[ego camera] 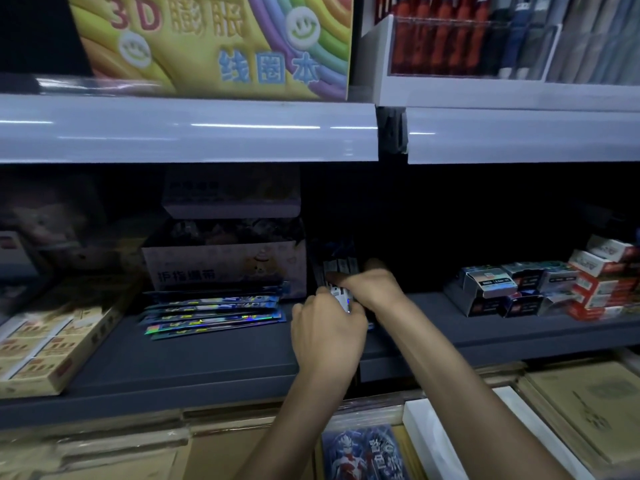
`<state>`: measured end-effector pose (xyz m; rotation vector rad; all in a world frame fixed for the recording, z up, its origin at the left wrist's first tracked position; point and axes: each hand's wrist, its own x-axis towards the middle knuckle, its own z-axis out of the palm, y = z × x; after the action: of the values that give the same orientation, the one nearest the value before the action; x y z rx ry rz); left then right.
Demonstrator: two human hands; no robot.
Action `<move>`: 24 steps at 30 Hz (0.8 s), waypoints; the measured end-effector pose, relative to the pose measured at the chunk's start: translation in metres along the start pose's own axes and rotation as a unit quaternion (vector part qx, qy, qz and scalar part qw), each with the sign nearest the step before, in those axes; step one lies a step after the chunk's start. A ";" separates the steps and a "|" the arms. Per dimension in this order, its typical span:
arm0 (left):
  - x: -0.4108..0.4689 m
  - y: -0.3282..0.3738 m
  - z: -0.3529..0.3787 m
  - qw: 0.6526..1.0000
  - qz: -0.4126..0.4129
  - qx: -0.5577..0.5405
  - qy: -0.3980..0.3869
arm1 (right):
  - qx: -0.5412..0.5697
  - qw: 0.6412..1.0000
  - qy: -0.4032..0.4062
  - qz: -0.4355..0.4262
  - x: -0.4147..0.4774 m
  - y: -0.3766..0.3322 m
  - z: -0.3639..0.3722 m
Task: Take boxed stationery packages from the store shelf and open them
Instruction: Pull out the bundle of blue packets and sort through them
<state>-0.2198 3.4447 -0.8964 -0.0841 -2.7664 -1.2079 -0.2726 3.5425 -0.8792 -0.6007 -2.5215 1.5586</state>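
Package point(341, 299) between left hand point(325, 327) and right hand point(370, 285): mostly covered, print illegible. Boxes point(502, 289) right of hands: blurred.

rainbow display box point(214, 39): top left | holographic packs point(214, 311): fanned flat | kraft notebooks point(585, 410): below

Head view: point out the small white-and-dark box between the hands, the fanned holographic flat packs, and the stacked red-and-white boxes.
small white-and-dark box point(340, 296), head view, its white visible face.
fanned holographic flat packs point(214, 311), head view, middle of the fan.
stacked red-and-white boxes point(604, 273), head view, front of the stack.
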 end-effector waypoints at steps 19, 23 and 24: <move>0.002 -0.013 -0.002 0.999 0.025 -0.030 0.004 | 0.082 0.996 0.019 -0.029 -0.011 0.020 -0.025; -0.006 -0.017 -0.007 0.998 0.059 -0.015 0.026 | 0.064 0.996 0.037 -0.048 -0.011 0.025 -0.030; -0.009 -0.018 -0.007 0.997 0.069 -0.009 0.036 | 0.058 0.996 0.042 -0.049 -0.010 0.028 -0.031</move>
<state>-0.2121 3.4271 -0.9061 -0.2242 -2.6391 -1.1768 -0.2467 3.5752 -0.8888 -0.5094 -2.3430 1.5981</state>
